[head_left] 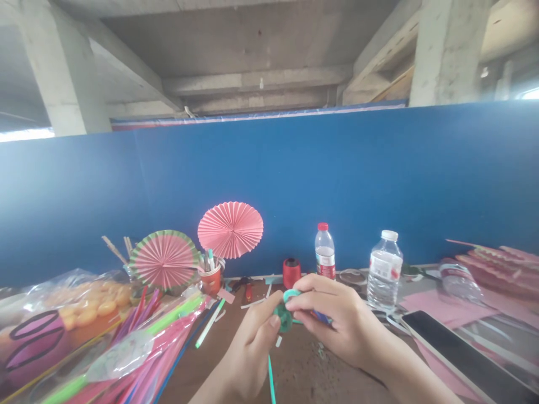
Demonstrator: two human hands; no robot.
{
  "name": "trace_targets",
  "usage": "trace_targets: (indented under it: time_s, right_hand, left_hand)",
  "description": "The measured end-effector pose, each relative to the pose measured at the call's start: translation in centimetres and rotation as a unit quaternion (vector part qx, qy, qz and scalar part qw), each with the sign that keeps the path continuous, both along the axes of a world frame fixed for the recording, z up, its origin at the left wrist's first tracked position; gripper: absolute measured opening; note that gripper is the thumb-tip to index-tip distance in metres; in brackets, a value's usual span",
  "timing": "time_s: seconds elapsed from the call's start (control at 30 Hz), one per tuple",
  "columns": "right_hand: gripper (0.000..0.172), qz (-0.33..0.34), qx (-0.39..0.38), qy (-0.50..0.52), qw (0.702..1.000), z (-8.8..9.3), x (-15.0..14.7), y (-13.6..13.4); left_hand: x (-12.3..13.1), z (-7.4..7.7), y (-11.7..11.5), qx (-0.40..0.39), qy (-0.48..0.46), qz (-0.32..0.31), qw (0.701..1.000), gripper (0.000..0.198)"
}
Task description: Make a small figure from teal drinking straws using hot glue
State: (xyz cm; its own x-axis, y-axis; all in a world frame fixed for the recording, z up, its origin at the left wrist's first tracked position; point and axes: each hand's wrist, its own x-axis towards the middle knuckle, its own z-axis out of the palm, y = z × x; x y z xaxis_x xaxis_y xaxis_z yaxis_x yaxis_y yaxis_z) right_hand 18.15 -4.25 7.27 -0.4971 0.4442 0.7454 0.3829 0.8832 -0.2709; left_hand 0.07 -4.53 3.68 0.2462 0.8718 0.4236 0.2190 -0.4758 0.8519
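My left hand (251, 343) and my right hand (332, 322) meet above the brown table (303, 370). Both pinch a small green coiled paper strip (286, 311); a loose teal tail of it hangs down past my left wrist. My right hand's fingers curl over the coil from the right, and something blue shows under them. My left thumb presses the coil from the left.
Two pink pleated paper fans (231, 229) (164, 260) stand by an orange pen cup (210, 279). A red thread spool (291, 272), two water bottles (325, 251) (384, 269), a phone (463, 353), pink paper sheets (438, 308) and bagged coloured sticks (138, 348) lie around. A blue wall (337, 179) backs the table.
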Motion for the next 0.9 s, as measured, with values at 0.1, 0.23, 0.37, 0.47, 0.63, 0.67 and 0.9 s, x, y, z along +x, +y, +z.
trace_targets:
  time_s: [0.1, 0.23, 0.37, 0.47, 0.63, 0.67, 0.9]
  right_hand:
    - [0.017, -0.004, -0.011, -0.012, 1.000, -0.1, -0.2, -0.1]
    - [0.016, -0.025, -0.025, -0.035, 0.999, -0.1, -0.4, 0.0]
    - [0.016, -0.027, -0.033, -0.043, 0.998, 0.0, -0.4, 0.1]
    - [0.019, -0.007, -0.044, -0.024, 0.999, 0.2, -0.4, 0.1]
    - [0.019, 0.006, -0.055, -0.002, 0.998, -0.1, -0.4, 0.1]
    - [0.019, 0.006, -0.056, -0.001, 0.998, -0.1, -0.5, 0.1]
    - [0.016, 0.002, -0.054, 0.034, 0.998, -0.3, -1.0, -0.1]
  left_hand:
    - [0.1, 0.3, 0.1, 0.054, 0.010, -0.047, 0.997, 0.038]
    - [0.0, 0.2, 0.6, 0.070, 0.030, -0.060, 0.995, 0.037]
    - [-0.3, -0.4, 1.0, 0.058, 0.032, -0.042, 0.997, 0.038]
    - [-0.2, -0.2, 0.8, 0.039, 0.026, -0.037, 0.998, 0.038]
    - [0.1, 0.9, 0.3, 0.042, 0.028, -0.089, 0.995, 0.041]
    - [0.1, 1.1, 0.3, 0.046, 0.034, -0.094, 0.994, 0.041]
    - [-0.3, 0.6, 0.1, 0.039, 0.054, -0.094, 0.993, 0.042]
